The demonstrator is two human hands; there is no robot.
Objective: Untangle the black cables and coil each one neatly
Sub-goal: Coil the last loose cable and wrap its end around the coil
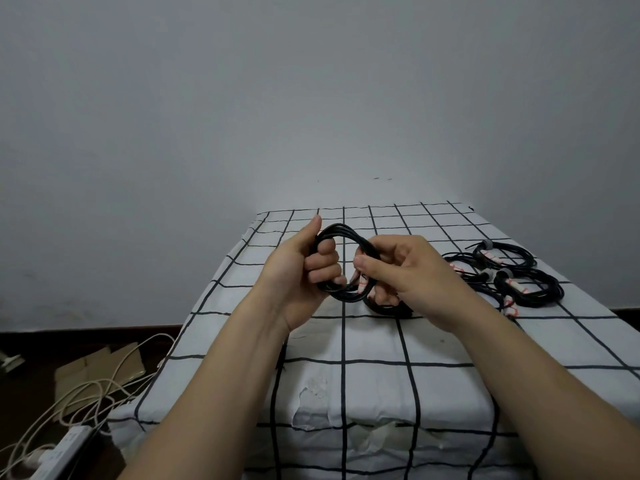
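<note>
Black cable coil is raised over the checked desk in our hands. Our left hand curls its fingers through the ring, thumb upright. Our right hand pinches the opposite side. Other coiled cables lie to the right.

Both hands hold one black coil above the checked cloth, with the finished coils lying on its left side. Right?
No: the head view shows the finished coils on the right side of the checked cloth, past the right hand. The rest holds: the left hand and the right hand grip one black coil above it.
</note>
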